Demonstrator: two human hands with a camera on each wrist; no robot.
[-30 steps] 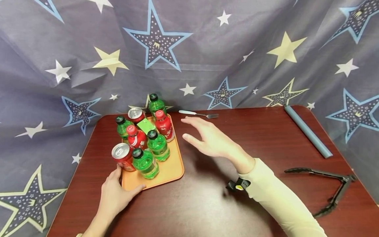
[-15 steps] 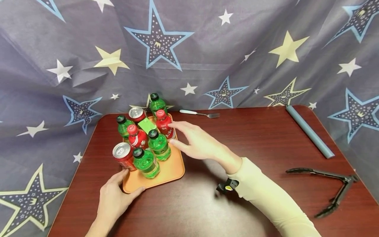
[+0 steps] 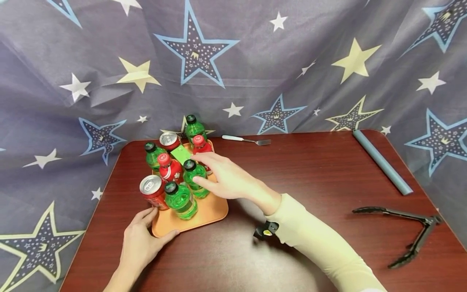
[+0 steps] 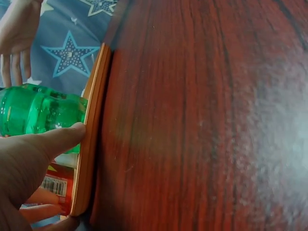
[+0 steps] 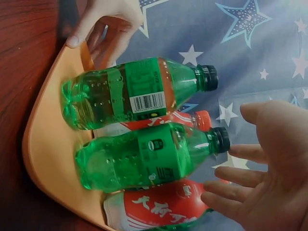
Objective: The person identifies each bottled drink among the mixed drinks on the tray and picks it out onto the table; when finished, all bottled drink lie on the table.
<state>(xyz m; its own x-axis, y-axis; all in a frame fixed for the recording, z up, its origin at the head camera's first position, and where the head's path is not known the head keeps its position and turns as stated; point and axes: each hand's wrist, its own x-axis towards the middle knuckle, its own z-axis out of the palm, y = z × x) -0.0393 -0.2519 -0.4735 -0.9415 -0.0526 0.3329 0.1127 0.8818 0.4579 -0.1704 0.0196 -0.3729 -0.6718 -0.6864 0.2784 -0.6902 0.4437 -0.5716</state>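
An orange tray (image 3: 208, 211) at the table's left carries several green soda bottles, red bottles and red cans. My left hand (image 3: 140, 241) grips its near left corner, thumb on the front rim, other fingers at the left side by the front soda can (image 3: 155, 195). My right hand (image 3: 231, 178) hovers over the tray's right part, thumb and fingers apart around the upper part of a green bottle (image 3: 189, 175). In the right wrist view, its fingers lie close to that bottle's black cap (image 5: 222, 139); contact is unclear. The hand partly covers a red bottle (image 3: 200, 145) behind.
A light green flat piece (image 3: 180, 155) lies among the bottles. Behind is a fork (image 3: 251, 140) near the back edge. On the right are a grey-blue tube (image 3: 381, 162) and black tongs (image 3: 419, 223), spread wide. A star-patterned cloth (image 3: 292, 73) hangs behind the table.
My right hand has moved left, from beside the tray to over its right part, around a green bottle. My left hand has stayed at the tray's near left corner.
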